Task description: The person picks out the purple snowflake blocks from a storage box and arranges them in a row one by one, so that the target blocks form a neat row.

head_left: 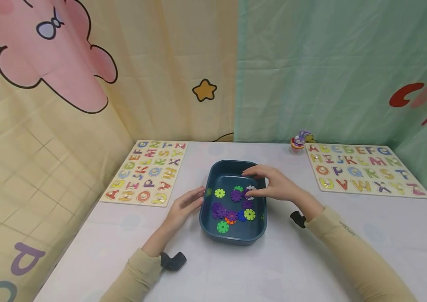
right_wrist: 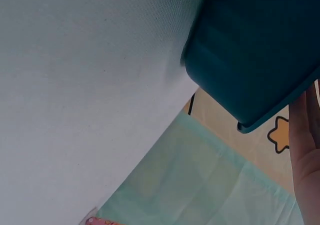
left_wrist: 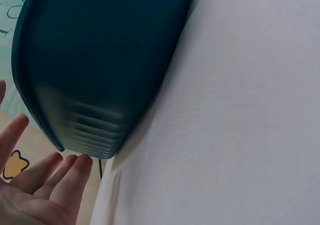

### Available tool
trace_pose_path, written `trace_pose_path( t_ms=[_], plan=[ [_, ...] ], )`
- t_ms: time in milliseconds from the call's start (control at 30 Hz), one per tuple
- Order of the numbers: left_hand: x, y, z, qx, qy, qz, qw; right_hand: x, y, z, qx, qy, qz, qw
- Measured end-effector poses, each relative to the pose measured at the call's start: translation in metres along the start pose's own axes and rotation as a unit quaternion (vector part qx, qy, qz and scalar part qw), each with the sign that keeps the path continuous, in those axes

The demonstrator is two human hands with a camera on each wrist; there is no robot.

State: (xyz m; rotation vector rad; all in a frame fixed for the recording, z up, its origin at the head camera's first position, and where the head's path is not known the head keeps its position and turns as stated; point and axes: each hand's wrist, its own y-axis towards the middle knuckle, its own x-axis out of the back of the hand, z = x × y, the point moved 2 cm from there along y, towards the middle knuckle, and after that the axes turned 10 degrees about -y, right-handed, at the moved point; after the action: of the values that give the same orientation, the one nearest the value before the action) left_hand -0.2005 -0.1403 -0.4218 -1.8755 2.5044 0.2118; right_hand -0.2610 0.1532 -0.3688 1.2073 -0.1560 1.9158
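Note:
A dark blue-green tub (head_left: 232, 239) stands on the table with several flower-shaped notched discs lying on its bottom. Purple discs (head_left: 219, 211) make up most of them, beside a yellow-green disc (head_left: 249, 214), a green disc (head_left: 222, 227) and bits of blue and orange. My left hand (head_left: 184, 206) is at the tub's left side, fingers extended and fingertips right at its wall. Over the right rim reaches my right hand (head_left: 275, 184), its thumb and fingers spread apart. The thumb tip overlaps a white disc (head_left: 251, 188) in the head view.
Alphabet puzzle boards lie at the back left (head_left: 145, 172) and back right (head_left: 368, 170). A small purple-eared figurine (head_left: 298, 142) stands by the right board. Printed curtains hang behind and beside the white table (head_left: 292, 260). Each wrist carries a black strap.

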Motion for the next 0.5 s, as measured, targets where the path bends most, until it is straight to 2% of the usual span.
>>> trace_pose_path(
  t_ms=[233, 500],
  plan=[
    [0.0, -0.002, 0.005, 0.023, 0.012, 0.005, 0.9997, -0.009, 0.021, -0.002, -0.004, -0.013, 0.075, 0.997],
    [0.001, -0.002, 0.01, 0.039, 0.035, 0.006, 0.9986, -0.022, 0.039, -0.009, -0.001, -0.03, 0.176, 0.984]
  ],
)
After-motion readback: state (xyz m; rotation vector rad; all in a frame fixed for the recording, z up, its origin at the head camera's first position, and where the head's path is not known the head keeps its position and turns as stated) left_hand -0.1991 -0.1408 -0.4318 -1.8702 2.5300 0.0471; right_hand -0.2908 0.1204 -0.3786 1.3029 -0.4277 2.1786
